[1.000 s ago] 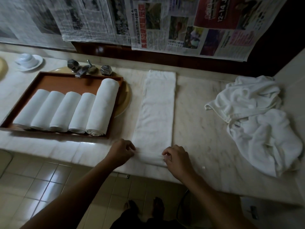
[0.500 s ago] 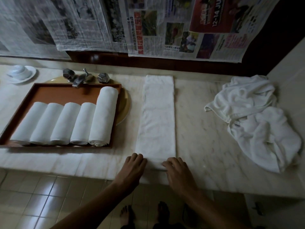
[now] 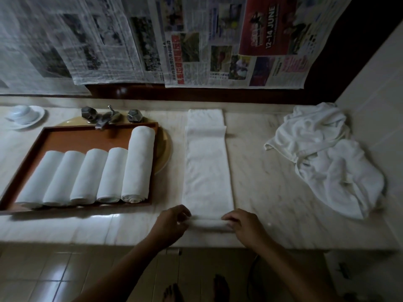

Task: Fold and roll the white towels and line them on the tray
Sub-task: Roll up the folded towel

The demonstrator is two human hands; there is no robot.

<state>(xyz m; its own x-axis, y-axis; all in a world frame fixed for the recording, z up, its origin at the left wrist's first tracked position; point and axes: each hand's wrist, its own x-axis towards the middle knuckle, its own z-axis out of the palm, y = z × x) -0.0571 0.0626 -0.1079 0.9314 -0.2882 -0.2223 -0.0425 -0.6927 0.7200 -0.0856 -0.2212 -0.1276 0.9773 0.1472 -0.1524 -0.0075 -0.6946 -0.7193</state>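
Five rolled towels (image 3: pixel 89 173) already lie side by side on the tray (image 3: pixel 76 138), the one on the right longer than the other four. A sixth, the folded towel (image 3: pixel 207 166), lies as a long narrow strip on the surface (image 3: pixel 272 182) just right of the tray, with only its near end turned into a thin roll (image 3: pixel 207 223). The left hand (image 3: pixel 172 223) and right hand (image 3: pixel 244 225) sit at either end of that roll, their fingers (image 3: pixel 184 212) curled around it and gripping it. Most of the strip is flat, so this roll is barely begun. Farther right, a heap of loose towels (image 3: pixel 327 158) lies crumpled and unfolded; how many it holds cannot be told. My guess is the job is near halfway, and the row on the tray looks close to full.
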